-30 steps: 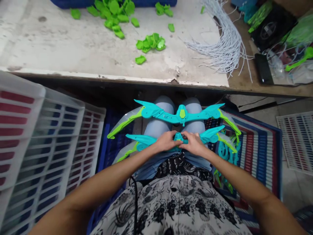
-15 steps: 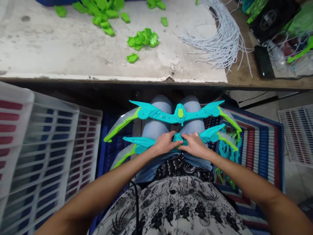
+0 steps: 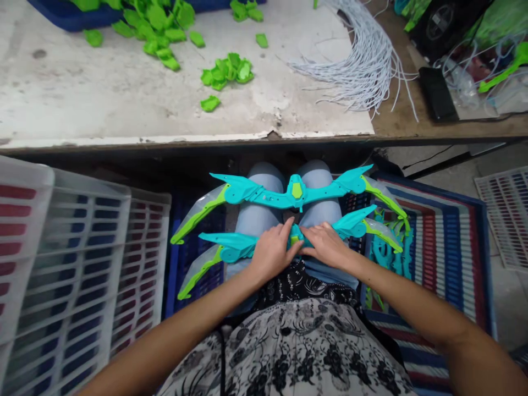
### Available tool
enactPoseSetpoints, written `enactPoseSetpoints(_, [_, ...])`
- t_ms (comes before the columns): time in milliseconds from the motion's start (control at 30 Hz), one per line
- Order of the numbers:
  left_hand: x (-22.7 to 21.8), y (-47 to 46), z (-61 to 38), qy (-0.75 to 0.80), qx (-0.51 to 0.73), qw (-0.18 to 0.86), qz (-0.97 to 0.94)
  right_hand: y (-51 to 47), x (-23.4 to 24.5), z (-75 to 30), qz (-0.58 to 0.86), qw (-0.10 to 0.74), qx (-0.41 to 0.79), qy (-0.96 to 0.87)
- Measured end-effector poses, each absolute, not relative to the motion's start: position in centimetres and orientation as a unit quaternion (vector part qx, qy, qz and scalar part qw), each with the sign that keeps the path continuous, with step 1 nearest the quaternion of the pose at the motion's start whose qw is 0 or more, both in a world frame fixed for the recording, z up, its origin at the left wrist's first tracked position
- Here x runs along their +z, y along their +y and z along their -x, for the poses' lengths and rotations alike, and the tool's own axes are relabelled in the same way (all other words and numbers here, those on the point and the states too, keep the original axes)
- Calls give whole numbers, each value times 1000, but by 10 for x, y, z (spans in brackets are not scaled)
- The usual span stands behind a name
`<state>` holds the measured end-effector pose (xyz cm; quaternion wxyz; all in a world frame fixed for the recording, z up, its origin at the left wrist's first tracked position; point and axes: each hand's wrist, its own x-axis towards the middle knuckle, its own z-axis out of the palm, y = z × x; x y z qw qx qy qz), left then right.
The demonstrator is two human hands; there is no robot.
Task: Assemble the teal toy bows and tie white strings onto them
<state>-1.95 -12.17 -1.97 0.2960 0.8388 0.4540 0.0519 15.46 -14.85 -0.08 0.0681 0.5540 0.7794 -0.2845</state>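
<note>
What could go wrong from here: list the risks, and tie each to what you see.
The farther bow-shaped piece lies across the thighs with neither hand on it, so it might slide off if they shift. The left hand and right hand sit close together at the middle of the nearer bow-shaped piece, so a slip could pinch one of them. That piece's ends reach past the thighs and might catch on something.

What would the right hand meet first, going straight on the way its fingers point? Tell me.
The right hand would likely meet the raised middle of the nearer toy bow, which it seems to touch. Just past that lies the left hand; depth is hard to judge.
</note>
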Motion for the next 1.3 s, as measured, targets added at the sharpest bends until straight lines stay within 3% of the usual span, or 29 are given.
enactPoseSetpoints(267, [-43,-148,16,459,134,132,-869,-146,-9,-160,-545,11,-303,782])
enactPoseSetpoints(600, [-53,-137,24,396,141,76,-904,-146,-7,-166,-512,-1,-299,805])
enactPoseSetpoints(1067, [-40,-146,16,456,62,83,-884,-147,-12,-170,-502,-13,-299,812])
enactPoseSetpoints(1300, [-47,-141,22,465,87,130,-871,-148,-14,-172,-481,-20,-283,829])
